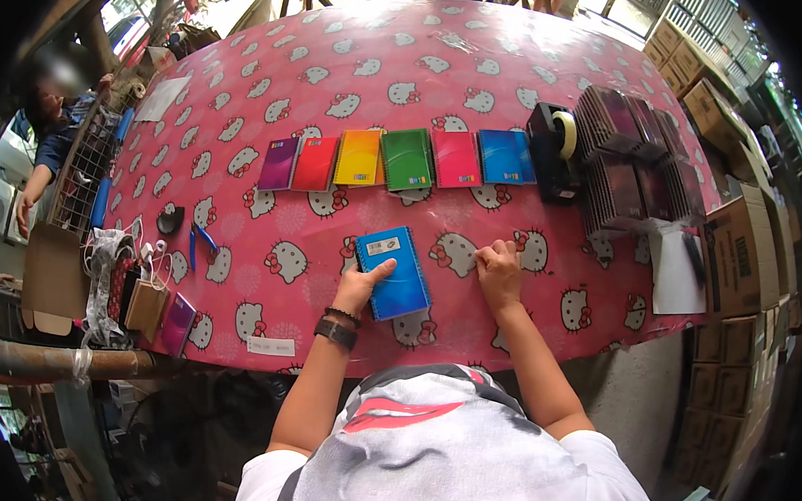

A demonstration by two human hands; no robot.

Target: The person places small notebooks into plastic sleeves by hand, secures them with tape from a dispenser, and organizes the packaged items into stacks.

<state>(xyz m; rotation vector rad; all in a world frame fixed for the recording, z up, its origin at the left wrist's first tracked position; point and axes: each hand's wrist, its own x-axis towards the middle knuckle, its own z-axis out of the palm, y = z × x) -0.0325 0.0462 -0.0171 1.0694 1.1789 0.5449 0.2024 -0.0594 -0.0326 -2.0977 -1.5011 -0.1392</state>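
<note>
My left hand [357, 289] grips a blue spiral notebook [402, 290] by its left edge, thumb across the cover. A white label sticks to the notebook's upper part. To its right, my right hand [499, 273] is closed at the tablecloth, fingers curled together; whatever they may pinch is too small to make out. Beyond both hands runs a row of small notebooks: purple [278, 164], red [315, 164], yellow [359, 158], green [407, 159], pink [456, 158] and blue [506, 157].
A black tape dispenser [551, 154] stands right of the row, beside stacked dark spiral notebooks [612, 185]. Blue-handled pliers [201, 241] and an open cardboard box [55, 275] are at left. A pink patterned cloth [329, 223] covers the table. Another person [52, 124] is at far left.
</note>
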